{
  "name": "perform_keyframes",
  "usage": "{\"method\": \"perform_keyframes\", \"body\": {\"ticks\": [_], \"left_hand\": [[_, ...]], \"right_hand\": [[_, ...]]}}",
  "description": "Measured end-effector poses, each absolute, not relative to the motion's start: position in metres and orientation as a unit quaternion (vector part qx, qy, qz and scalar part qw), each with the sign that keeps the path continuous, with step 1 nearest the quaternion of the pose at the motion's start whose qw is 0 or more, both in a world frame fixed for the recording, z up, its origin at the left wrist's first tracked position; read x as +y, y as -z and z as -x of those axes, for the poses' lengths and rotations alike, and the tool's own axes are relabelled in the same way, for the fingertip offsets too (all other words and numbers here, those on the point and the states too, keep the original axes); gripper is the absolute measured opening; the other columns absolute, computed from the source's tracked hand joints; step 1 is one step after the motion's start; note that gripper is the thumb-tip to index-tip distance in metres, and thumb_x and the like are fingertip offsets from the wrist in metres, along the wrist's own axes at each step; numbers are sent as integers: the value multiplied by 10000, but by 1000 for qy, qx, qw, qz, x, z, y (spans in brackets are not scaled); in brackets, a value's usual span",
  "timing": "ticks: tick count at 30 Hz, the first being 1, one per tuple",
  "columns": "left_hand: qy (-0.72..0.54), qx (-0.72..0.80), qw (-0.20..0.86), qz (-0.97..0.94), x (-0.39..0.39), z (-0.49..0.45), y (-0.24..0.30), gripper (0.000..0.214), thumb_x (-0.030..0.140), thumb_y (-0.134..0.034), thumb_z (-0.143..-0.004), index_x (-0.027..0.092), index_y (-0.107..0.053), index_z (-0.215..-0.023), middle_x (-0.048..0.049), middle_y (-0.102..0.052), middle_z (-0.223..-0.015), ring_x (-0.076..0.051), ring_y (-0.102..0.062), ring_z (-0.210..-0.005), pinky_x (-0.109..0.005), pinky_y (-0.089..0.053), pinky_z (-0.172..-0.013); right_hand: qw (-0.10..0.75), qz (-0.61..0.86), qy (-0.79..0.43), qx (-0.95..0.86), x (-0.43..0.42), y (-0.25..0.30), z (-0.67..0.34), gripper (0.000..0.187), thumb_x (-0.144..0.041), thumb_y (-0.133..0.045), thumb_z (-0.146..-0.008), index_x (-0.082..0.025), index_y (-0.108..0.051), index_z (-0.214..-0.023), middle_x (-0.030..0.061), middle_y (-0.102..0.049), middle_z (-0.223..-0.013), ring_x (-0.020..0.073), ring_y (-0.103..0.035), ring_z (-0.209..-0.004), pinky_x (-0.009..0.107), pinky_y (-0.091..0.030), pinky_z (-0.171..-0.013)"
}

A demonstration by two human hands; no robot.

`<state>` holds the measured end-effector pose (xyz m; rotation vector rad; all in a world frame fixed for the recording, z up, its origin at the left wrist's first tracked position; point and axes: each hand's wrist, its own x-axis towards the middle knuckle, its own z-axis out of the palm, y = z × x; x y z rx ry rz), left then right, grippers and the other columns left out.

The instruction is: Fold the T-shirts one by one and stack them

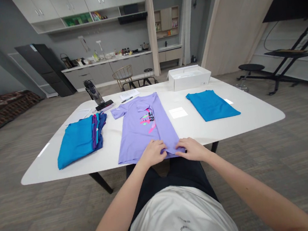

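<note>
A lilac T-shirt [133, 133] with a pink, green and black print lies on the white table, its hem toward me. Its right side is folded inward over the body, partly covering the print. One short sleeve points out to the left. My left hand [155, 152] pinches the hem near the folded edge. At the hem's right corner, my right hand [189, 149] has its fingers closed on the fabric. A folded blue garment [212, 104] lies flat to the right. On the left is a stack of folded clothes [79, 138] in blue, purple and navy.
On the white table [245, 122], a white open box [190, 77] stands at the back right. A dark water bottle [94, 93], a phone [104, 105], a paper sheet [129, 94] and a pen [127, 99] are at the back left. Behind it stands a wire-backed chair [123, 74].
</note>
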<state>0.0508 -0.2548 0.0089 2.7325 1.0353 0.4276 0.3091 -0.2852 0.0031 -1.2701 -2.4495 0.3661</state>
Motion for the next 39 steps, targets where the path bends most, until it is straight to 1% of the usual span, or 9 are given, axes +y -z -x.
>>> {"method": "perform_keyframes", "body": {"ticks": [4,10,17,22,25,29,33,36,39], "left_hand": [[-141,356,140,-913,-251,-48,-14,350,444,-507,-1027,210,-715,-869,-29,-726,-858,-183,-658,-834,-306,-441,-822],[-124,381,45,-915,-224,-58,-1,239,384,-509,-1042,216,-678,-1021,-47,-712,-968,-214,-657,-961,-329,-458,-861],[-101,383,4,-918,-228,-74,17,162,307,-476,-1044,202,-598,-1024,-62,-681,-992,-228,-647,-954,-377,-468,-878],[-112,386,36,-915,-223,-71,12,195,361,-476,-1051,220,-592,-983,-39,-677,-948,-216,-652,-908,-363,-476,-833],[-118,405,45,-906,-206,-63,5,237,372,-443,-1064,223,-607,-980,-42,-679,-959,-216,-653,-929,-363,-481,-843],[-117,433,24,-893,-182,-46,4,251,378,-491,-1042,224,-622,-1190,-96,-669,-1229,-258,-610,-1170,-414,-471,-963],[-115,421,52,-898,-179,-34,16,491,481,-437,-1048,253,-478,-1480,-121,-474,-1578,-292,-420,-1456,-530,-353,-1151],[-110,421,85,-896,-184,-31,21,590,566,-383,-1043,280,-403,-1559,-111,-399,-1639,-317,-326,-1525,-633,-218,-1223],[-109,414,110,-897,-178,-24,17,619,606,-366,-1035,314,-375,-1581,-98,-367,-1659,-312,-293,-1545,-653,-166,-1245]], "right_hand": [[180,493,-148,-839,-278,-2,-304,374,-417,-452,-1066,-223,-744,-937,47,-747,-901,195,-681,-840,298,-444,-794],[181,571,-105,-793,-235,11,-289,190,-339,-569,-1013,-232,-721,-1053,32,-738,-893,187,-672,-801,277,-434,-747],[173,574,-61,-798,-170,17,-267,195,-307,-558,-1023,-207,-685,-1130,84,-708,-1111,211,-656,-997,320,-446,-878],[169,569,-15,-805,-122,19,-248,261,-368,-521,-1043,-219,-673,-1195,122,-666,-1226,269,-595,-1167,411,-421,-994],[177,548,-24,-817,-85,21,-238,302,-358,-504,-1050,-205,-644,-1270,128,-633,-1338,255,-578,-1234,394,-402,-1061],[189,555,-46,-809,-45,23,-227,381,-381,-491,-1053,-174,-593,-1356,137,-639,-1352,255,-571,-1265,366,-409,-1077],[175,585,-53,-790,-13,19,-214,455,-479,-528,-1023,-194,-584,-1374,156,-631,-1355,308,-570,-1249,448,-424,-1054],[152,585,-44,-796,19,11,-198,473,-483,-578,-989,-216,-591,-1378,167,-591,-1400,341,-533,-1276,498,-420,-1051],[139,592,-39,-793,58,4,-178,499,-434,-593,-975,-213,-568,-1421,174,-542,-1454,350,-489,-1321,508,-421,-1055]]}}
